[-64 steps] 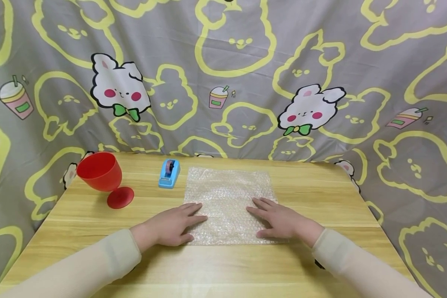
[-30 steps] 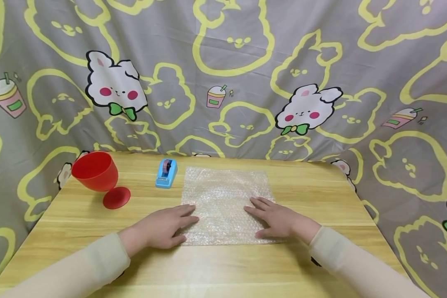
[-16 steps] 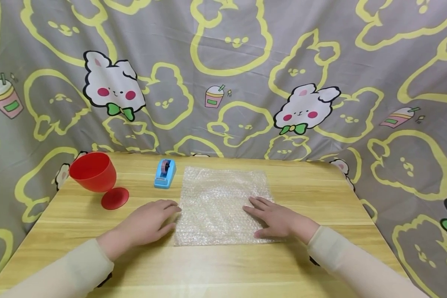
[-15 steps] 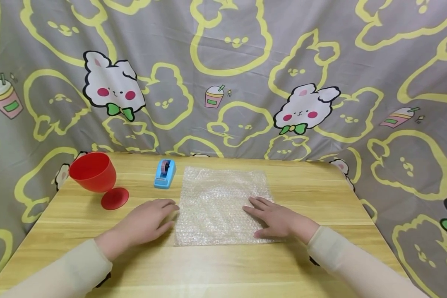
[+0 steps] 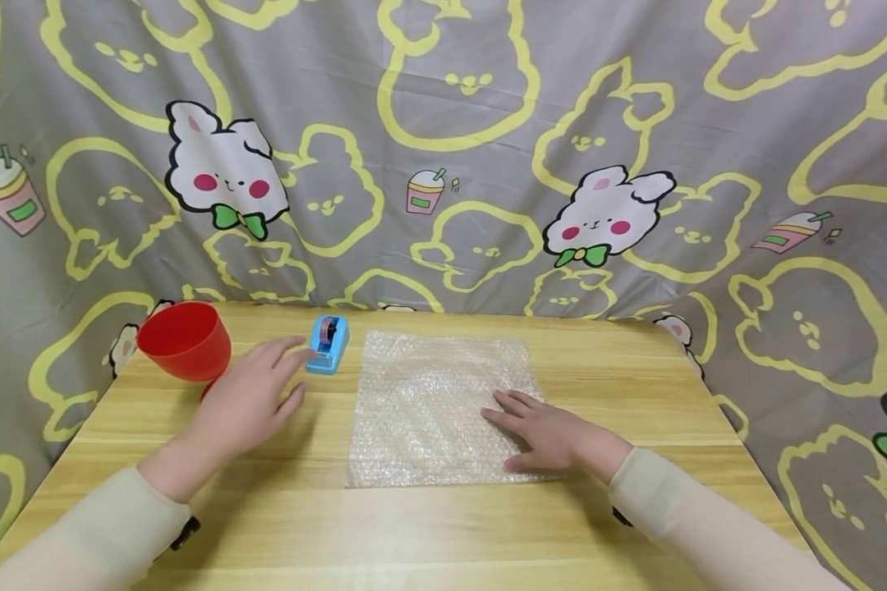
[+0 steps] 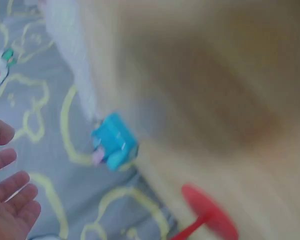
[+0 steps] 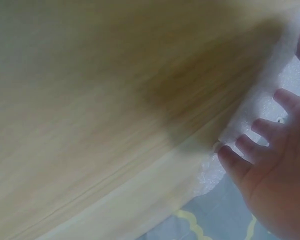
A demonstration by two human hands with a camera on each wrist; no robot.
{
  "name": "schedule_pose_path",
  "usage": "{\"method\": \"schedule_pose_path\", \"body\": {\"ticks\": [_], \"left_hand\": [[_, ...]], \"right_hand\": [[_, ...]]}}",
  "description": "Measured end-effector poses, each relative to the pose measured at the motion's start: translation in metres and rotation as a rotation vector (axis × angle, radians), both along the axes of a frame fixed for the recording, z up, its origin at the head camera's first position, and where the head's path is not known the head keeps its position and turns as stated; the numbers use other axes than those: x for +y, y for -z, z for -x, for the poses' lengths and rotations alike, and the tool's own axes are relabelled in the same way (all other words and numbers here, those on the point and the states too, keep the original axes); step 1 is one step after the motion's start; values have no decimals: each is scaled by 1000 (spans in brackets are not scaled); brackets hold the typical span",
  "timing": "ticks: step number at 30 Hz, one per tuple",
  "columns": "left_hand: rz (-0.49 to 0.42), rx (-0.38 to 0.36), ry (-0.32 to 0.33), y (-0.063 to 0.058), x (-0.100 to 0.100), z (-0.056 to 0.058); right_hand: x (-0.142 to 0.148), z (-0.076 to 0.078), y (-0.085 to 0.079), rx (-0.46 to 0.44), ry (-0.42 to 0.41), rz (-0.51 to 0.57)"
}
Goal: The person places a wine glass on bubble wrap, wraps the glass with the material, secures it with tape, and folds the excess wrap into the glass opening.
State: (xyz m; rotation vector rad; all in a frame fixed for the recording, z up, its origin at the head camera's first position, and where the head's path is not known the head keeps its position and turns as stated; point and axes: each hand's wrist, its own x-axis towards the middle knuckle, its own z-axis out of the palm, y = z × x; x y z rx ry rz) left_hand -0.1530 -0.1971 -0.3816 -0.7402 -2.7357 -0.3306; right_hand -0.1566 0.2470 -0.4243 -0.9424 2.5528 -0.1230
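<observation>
A square sheet of clear bubble wrap (image 5: 432,410) lies flat on the table. My right hand (image 5: 550,431) rests on its right side with the fingers spread. My left hand (image 5: 247,398) is over the table to the left of the sheet, holding nothing, its fingers loosely extended near a blue tape dispenser (image 5: 333,349). In the head view its fingertips overlap the dispenser's front end; the left wrist view (image 6: 12,195) shows the fingers apart from the dispenser (image 6: 115,141). Behind that hand stands a red goblet (image 5: 188,341), with most of its foot hidden.
The wood-grain table (image 5: 414,533) reaches back to a grey patterned curtain (image 5: 480,180), which also hangs along the left and right sides. The goblet stands near the table's left back corner.
My left hand has lifted off the bubble wrap and moved left and away from me, towards the tape dispenser. The right hand has stayed on the sheet.
</observation>
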Motion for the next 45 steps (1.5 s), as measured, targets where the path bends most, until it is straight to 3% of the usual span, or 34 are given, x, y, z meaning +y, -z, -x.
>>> {"method": "schedule_pose_path", "body": {"ticks": [7, 13, 19, 32, 45], "left_hand": [[-61, 118, -78, -26, -20, 9], [-129, 210, -153, -35, -38, 11], [-156, 221, -281, -41, -52, 9], [-271, 150, -489, -28, -80, 1], [-397, 143, -534, -4, -88, -1]], "right_hand": [[1, 1, -2, -9, 13, -4], [2, 3, 1, -15, 6, -8], [1, 2, 0, -20, 10, 3], [-1, 0, 1, -18, 13, 4], [0, 1, 4, -6, 25, -22]]}}
